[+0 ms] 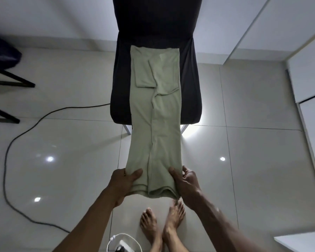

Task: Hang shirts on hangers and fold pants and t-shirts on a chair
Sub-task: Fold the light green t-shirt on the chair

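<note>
While the pale green t-shirt [155, 113] lies folded lengthwise into a long strip down the dark chair [189, 88], its far end rests near the chair back and its near end hangs past the seat's front edge. We grip that near end at both corners: our left hand [125, 182] pinches the left corner, thumb on top, and our right hand [185, 180] pinches the right corner the same way. Our bare feet [162, 220] stand on the glossy tiled floor [62, 170], where a black cable [16, 142] curls at the left.
</note>
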Action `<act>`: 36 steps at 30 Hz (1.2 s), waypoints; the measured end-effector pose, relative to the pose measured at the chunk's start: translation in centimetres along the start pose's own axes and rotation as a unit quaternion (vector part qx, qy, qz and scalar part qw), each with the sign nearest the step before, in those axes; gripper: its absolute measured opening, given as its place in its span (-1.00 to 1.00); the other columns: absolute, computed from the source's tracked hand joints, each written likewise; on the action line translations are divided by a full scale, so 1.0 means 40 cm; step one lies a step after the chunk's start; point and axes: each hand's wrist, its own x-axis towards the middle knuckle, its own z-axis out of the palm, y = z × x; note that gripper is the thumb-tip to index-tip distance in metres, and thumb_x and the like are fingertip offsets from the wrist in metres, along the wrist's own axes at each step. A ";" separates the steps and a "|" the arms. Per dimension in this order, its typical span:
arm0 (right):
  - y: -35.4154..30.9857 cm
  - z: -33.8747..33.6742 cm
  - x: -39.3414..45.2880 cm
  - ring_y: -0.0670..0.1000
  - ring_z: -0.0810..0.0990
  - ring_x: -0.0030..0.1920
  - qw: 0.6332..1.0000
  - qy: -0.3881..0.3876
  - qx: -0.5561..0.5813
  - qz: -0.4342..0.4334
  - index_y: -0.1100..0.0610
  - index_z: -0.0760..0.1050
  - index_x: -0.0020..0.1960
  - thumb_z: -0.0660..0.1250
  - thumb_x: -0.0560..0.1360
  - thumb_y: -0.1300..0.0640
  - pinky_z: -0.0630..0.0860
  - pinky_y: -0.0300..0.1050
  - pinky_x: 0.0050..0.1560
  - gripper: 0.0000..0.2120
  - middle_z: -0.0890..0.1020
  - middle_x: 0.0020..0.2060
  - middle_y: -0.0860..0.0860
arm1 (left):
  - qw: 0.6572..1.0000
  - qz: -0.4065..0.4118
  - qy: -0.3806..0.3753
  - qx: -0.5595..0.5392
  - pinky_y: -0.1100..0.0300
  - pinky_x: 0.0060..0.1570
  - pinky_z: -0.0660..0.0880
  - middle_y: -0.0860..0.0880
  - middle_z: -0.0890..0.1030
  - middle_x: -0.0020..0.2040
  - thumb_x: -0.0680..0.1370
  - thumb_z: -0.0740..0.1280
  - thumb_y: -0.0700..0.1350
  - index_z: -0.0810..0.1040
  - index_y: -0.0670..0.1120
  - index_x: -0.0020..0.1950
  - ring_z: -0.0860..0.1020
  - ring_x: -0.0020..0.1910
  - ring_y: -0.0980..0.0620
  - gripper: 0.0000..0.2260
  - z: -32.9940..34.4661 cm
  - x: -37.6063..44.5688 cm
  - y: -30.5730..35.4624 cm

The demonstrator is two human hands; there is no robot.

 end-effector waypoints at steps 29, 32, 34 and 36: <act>-0.985 0.119 0.529 -0.08 0.50 -0.61 0.975 -0.100 -0.153 0.126 0.29 0.55 -0.18 0.25 0.57 0.36 0.37 -0.30 -0.60 -0.82 0.62 -0.50 0.13 | 0.997 -0.043 0.041 -0.041 0.11 -0.43 0.64 -0.29 0.63 -0.22 0.54 0.35 -0.38 0.58 -0.37 -0.17 0.63 -0.38 -0.10 -0.90 0.163 0.322 0.999; -1.017 0.137 0.677 -0.06 0.51 -0.58 0.972 -0.088 -0.132 0.172 0.30 0.57 -0.06 0.19 0.60 0.30 0.38 -0.29 -0.63 -0.81 0.65 -0.43 0.17 | 0.996 -0.058 0.032 -0.057 0.07 -0.34 0.66 -0.29 0.65 -0.02 0.52 0.45 -0.22 0.60 -0.32 0.01 0.65 -0.22 -0.11 -0.83 0.186 0.447 1.065; -1.013 0.141 0.747 -0.05 0.50 -0.54 0.967 -0.081 -0.146 0.193 0.26 0.57 0.09 0.21 0.60 0.15 0.36 -0.28 -0.62 -0.77 0.66 -0.36 0.15 | 0.997 -0.066 0.013 -0.045 0.10 -0.30 0.65 -0.19 0.65 -0.03 0.42 0.56 0.00 0.61 -0.23 0.08 0.63 -0.20 -0.06 -0.62 0.187 0.508 1.080; -1.003 0.136 0.789 -0.02 0.48 -0.51 0.961 -0.074 -0.164 0.212 0.16 0.54 0.10 0.25 0.53 -0.18 0.35 -0.27 -0.54 -0.58 0.59 -0.33 0.10 | 0.997 -0.060 0.002 0.038 0.18 -0.35 0.55 -0.09 0.63 -0.20 0.21 0.63 0.13 0.63 -0.17 0.05 0.55 -0.33 0.03 -0.45 0.179 0.547 1.070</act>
